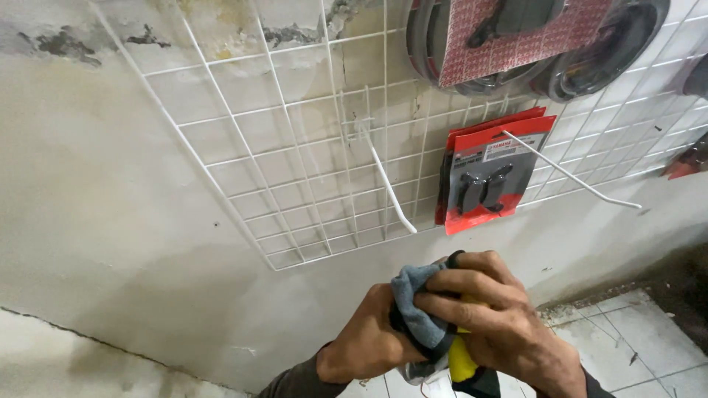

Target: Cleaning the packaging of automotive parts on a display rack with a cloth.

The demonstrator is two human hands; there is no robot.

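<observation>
Before us a white wire grid (295, 147) leans on the stained wall (103, 221), with two bare hooks (387, 184) jutting toward us and red carded packs (487, 173) hanging to the right. Near the bottom edge, our left hand (369, 339) and right hand (498, 324) meet, fingers (457, 284) clamped on a grey cloth (417, 306) wrapped over a yellow-and-black object (461, 361), its long axis running roughly up and down.
</observation>
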